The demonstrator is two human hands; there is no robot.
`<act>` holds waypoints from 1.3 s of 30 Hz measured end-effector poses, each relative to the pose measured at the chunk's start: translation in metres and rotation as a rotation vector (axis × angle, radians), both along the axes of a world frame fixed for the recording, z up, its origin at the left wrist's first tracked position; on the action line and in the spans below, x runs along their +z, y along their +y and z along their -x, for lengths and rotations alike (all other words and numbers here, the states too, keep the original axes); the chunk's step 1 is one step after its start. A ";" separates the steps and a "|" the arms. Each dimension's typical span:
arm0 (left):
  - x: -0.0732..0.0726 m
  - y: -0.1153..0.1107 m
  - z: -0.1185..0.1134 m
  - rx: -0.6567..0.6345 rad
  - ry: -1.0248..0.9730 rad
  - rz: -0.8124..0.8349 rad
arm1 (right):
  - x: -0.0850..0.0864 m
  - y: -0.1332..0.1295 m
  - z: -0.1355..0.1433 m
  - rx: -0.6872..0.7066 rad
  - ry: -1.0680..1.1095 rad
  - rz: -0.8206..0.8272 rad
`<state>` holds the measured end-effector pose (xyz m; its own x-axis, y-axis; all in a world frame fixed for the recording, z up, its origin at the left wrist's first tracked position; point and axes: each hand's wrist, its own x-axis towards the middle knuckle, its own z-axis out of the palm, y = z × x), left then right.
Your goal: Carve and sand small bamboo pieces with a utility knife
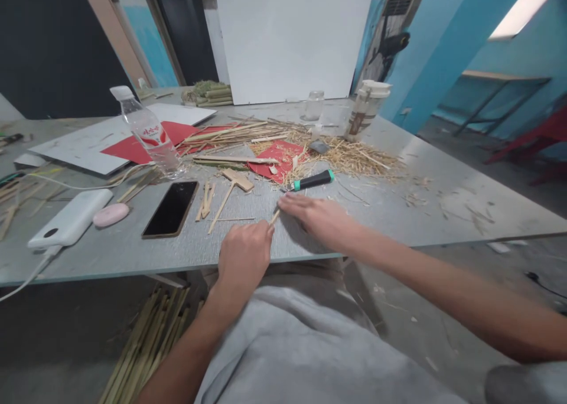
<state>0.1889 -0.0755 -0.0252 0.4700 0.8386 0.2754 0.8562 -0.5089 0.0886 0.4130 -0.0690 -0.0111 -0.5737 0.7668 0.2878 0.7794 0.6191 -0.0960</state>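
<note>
My left hand (246,251) is closed on one end of a short thin wooden stick (275,217) at the table's front edge. Over the stick's far end lies my right hand (316,218), palm down, its fingers stretched out together. Just beyond those fingertips rests a cutter with a black and green handle (313,180). A small wooden T-shaped piece (238,180) and several short wooden strips (206,199) lie to the left of the hands, with a thin sliver (233,219) near them.
Left on the table (128,256) are a black phone (170,209), a white power bank (71,218), a pink case (110,214) and a water bottle (153,135). Behind lie wood shavings (358,156), red paper (279,159), a glass jar (315,104) and a cup (367,111).
</note>
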 end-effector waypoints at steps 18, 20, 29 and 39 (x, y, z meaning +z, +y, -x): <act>0.000 -0.002 -0.001 -0.025 -0.041 -0.042 | -0.001 0.005 0.000 0.118 -0.010 -0.050; 0.000 -0.002 -0.002 -0.001 -0.045 -0.048 | -0.002 0.005 -0.001 0.083 -0.024 -0.066; -0.002 -0.001 0.000 -0.027 -0.084 -0.064 | -0.007 0.004 -0.002 0.060 0.002 -0.089; -0.001 0.000 0.003 -0.076 -0.090 -0.086 | 0.003 0.009 0.004 0.181 -0.017 -0.038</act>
<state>0.1857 -0.0755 -0.0267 0.5016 0.7730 0.3885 0.8055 -0.5811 0.1164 0.4087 -0.0601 -0.0082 -0.7063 0.6393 0.3039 0.6562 0.7524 -0.0576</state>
